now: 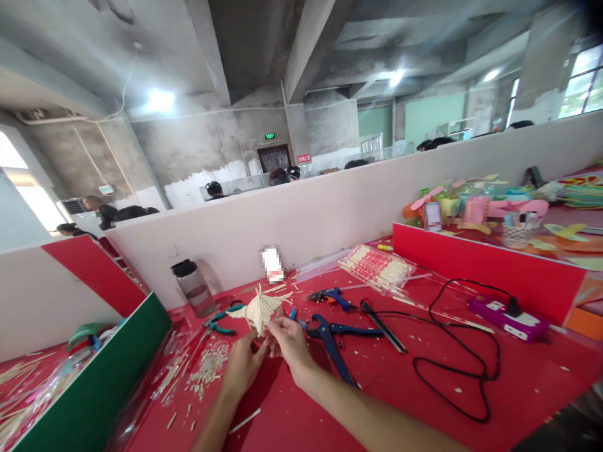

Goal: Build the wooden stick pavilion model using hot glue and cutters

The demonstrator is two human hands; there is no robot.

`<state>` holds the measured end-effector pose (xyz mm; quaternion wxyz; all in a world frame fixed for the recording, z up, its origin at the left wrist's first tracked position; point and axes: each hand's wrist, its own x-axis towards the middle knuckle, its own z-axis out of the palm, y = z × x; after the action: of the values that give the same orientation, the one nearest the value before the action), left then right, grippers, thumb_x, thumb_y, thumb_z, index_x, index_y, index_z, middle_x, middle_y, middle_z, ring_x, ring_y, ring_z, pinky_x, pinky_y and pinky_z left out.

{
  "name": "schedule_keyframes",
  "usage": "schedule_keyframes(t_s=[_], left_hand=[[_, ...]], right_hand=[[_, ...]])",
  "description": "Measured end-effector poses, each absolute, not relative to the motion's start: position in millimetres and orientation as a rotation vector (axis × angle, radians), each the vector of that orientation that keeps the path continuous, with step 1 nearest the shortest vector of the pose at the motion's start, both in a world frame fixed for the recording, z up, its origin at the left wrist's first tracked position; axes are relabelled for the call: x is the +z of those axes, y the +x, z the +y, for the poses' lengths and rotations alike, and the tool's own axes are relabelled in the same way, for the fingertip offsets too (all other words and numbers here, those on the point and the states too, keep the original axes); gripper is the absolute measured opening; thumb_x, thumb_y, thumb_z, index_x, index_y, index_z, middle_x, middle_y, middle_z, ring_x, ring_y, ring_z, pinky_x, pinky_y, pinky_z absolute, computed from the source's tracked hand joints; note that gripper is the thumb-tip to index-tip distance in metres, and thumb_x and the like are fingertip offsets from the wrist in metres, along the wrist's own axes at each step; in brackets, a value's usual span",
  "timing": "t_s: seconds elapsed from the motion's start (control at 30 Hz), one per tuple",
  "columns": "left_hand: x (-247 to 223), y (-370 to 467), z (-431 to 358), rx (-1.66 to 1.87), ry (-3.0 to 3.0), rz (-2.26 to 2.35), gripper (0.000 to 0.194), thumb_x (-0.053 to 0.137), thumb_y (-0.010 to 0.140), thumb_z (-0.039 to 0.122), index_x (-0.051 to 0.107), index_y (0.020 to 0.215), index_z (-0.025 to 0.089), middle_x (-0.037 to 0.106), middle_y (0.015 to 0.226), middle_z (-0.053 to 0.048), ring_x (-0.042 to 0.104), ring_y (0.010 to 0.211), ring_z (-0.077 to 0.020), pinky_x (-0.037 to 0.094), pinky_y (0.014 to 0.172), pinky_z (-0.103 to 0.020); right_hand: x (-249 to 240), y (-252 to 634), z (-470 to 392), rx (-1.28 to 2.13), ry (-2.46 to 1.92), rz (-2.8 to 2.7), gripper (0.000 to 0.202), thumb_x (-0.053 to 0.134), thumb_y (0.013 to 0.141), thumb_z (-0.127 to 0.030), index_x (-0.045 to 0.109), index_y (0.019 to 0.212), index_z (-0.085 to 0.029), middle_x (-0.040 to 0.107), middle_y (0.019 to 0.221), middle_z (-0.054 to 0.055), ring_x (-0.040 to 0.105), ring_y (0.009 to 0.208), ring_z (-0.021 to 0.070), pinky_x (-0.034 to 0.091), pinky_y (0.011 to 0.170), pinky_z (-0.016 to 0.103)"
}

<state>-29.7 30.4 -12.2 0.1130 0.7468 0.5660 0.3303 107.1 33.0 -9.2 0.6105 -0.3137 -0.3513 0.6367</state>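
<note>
Stick model (260, 309), pale & pointed, is about mid-frame in head view, held over red worktop (386, 376) btwn both hands. L hand (245, 356) has fingers closed on its near/lower side; R hand (288, 342) has fingers narrow, pinched at its near R edge; exact fingertip contact partly hidden. Green-handled pliers (221, 328) lie open just L of model, w/ a heap of stick clippings (207, 367) nearer the viewer. Blue cutter (335, 342) lies w/ handles spread just R of R hand; slim black tool (384, 326) beside it. Blue glue gun (335, 297) is behind cutter; black cord (499, 355) loops across R side, its plug in purple power strip (513, 319). Farther back: dark-lidded bottle (194, 289) upright, blurred phone (272, 263) propped vs. white partition (320, 220), bagged stick bundle (374, 269) to R. Green divider (108, 376) bounds L side, red divider (485, 263) far R.
</note>
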Motion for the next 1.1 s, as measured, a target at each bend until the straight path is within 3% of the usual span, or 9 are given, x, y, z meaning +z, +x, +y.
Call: schedule_keyframes(t_s=[0.43, 0.63, 1.1], left_hand=[[-10.4, -27.1, 28.7, 0.994, 2.185, 1.611, 0.028, 0.052, 0.087, 0.037, 0.069, 0.079, 0.017, 0.075, 0.069, -0.006, 0.066, 0.058, -0.0202, 0.044, 0.057, -0.025], [-14.1, -29.6, 31.1, 1.014, 2.175, 1.639, 0.026, 0.054, 0.086, 0.037, 0.069, 0.081, 0.017, 0.073, 0.065, -0.004, 0.063, 0.053, -0.0187, 0.043, 0.054, -0.024], [-11.4, -29.0, 30.2, 0.942, 2.181, 1.631, 0.03, 0.05, 0.09, 0.039, 0.07, 0.091, 0.016, 0.076, 0.075, -0.007, 0.07, 0.063, -0.0223, 0.045, 0.06, -0.026]], right_hand=[[-10.3, 104.5, 34.3, 1.44, -0.693, -0.748, 0.039, 0.082, 0.06, -0.046, 0.066, 0.07, -0.013, 0.072, 0.065, 0.005, 0.055, 0.042, 0.0093, 0.041, 0.037, 0.018], [-13.8, 101.8, 31.4, 1.526, -0.677, -0.646, 0.041, 0.088, 0.056, -0.045, 0.069, 0.074, -0.013, 0.072, 0.067, 0.005, 0.06, 0.05, 0.0098, 0.042, 0.041, 0.016], [-2.0, 120.4, 25.6, 1.474, -0.695, -0.765, 0.043, 0.086, 0.056, -0.048, 0.069, 0.072, -0.012, 0.074, 0.07, 0.007, 0.058, 0.05, 0.0106, 0.04, 0.039, 0.017]])
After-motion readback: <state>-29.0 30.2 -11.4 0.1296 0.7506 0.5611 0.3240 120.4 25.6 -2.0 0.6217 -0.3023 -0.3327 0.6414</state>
